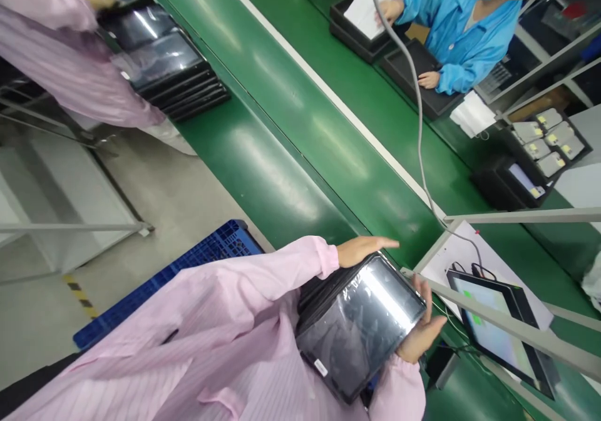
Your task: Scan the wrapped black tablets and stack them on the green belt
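Note:
A dark flat-screen panel [361, 327] under shiny clear film lies on a stack of black trays [319, 289] in front of my body. A small white label sits near its lower edge. My left hand [364, 251] rests along the upper edge of the stack, its fingers stretched out straight and reaching past the corner. At the right edge of the panel, my right hand [419, 328] stands with its fingers apart and the thumb pointing away. Both hands appear to touch the sides; neither is wrapped around the panel. What supports the stack is mostly hidden.
A green conveyor bench [300, 152] runs diagonally. Right of my hands stand a metal frame [511, 321] and a lit monitor [498, 327]; a grey cable [416, 96] hangs down. A blue pallet [173, 283] lies on the floor. Co-workers handle trays [188, 89] and a white sheet [370, 5].

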Available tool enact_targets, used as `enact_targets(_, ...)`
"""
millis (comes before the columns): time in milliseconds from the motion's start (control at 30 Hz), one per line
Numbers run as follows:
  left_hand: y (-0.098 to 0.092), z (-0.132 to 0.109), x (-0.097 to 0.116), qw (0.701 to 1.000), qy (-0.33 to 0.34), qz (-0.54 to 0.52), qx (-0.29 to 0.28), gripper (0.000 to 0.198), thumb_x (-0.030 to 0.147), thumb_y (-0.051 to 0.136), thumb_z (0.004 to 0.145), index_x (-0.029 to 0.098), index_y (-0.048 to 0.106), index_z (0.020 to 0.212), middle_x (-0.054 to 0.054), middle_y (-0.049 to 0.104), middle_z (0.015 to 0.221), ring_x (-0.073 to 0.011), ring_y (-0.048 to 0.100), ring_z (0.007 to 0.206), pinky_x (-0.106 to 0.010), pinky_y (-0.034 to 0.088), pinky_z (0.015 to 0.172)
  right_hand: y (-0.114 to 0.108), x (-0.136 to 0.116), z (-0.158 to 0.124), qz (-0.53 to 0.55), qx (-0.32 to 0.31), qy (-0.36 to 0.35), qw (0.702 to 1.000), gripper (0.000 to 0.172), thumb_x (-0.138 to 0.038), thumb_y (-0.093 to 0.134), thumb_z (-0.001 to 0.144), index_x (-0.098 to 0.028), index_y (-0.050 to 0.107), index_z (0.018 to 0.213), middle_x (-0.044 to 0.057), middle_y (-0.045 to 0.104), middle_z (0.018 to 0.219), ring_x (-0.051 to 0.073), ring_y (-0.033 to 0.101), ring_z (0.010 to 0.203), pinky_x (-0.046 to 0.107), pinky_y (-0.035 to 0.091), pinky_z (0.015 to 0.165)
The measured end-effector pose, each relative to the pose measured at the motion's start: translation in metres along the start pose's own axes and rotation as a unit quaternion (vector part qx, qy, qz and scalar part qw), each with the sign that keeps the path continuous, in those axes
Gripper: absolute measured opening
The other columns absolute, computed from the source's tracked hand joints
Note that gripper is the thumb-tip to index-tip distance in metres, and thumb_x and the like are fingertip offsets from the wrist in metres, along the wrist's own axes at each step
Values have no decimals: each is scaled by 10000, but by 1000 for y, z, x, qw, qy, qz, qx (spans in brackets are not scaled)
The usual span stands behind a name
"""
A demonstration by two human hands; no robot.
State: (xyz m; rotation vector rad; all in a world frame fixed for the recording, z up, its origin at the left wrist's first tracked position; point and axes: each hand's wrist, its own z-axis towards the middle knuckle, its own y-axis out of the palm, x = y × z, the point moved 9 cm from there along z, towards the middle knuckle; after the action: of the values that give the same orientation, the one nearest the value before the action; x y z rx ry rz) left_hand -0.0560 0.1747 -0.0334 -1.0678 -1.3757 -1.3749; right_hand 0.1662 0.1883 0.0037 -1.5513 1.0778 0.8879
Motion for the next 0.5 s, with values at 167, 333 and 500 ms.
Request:
enact_targets(167,24,-13,18,1000,22,6,-17,763,637,236,1063,161,832,1024,-83,792,1104,-237,708,1123,-331,459,1081,-6,1,-23,119,-14,-36,992,447,-589,405,1010,-366,793,1018,33,638,1432,295,474,1456,569,322,1237)
enact_targets(333,23,-16,20,997,56,-30,44,682,570,348,1058,157,832,814,-99,800,883,-231,749,923,-336,518,964,-6,9,-24,136,-12,-59,989,481,-563,397,1020,-299,789,928,47,705,1306,298,502,1425,554,295,1246)
enact_targets(500,7,-27,7,996,17,3,85,719,634,306,1040,185,829,836,-101,778,1157,-270,682,1167,-404,422,1162,-17,31,-17,131,-8,-21,991,570,-653,375,1012,-224,742,1093,95,730,1212,297,615,1259,559,374,1174)
